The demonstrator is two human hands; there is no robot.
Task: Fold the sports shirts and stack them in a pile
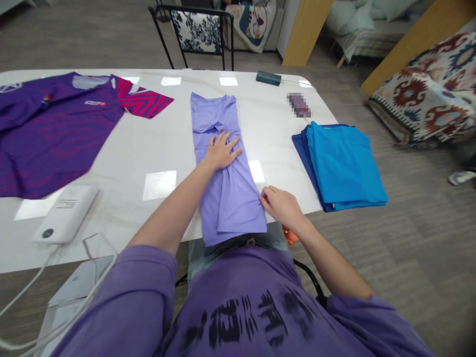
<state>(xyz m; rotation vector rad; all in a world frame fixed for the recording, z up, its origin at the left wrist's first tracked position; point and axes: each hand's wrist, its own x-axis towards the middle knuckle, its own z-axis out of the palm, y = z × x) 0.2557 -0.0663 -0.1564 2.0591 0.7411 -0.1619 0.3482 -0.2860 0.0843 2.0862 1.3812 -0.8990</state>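
A lavender T-shirt (238, 198), folded lengthwise into a long strip, lies across the white table (163, 144), its lower end hanging over the front edge. My left hand (223, 150) rests flat on its middle with the fingers spread. At the shirt's right edge, near the lower end, my right hand (278, 202) pinches the fabric between thumb and fingers. Some creases run from under the left palm down the cloth.
A purple and pink jersey (63, 129) is spread at the left. Folded blue clothes (345, 166) are stacked at the right corner. A white box-shaped device (67, 213) with a cable, a dark green case (268, 78) and a pixelated object (298, 105) also lie on the table. A chair (197, 32) stands beyond.
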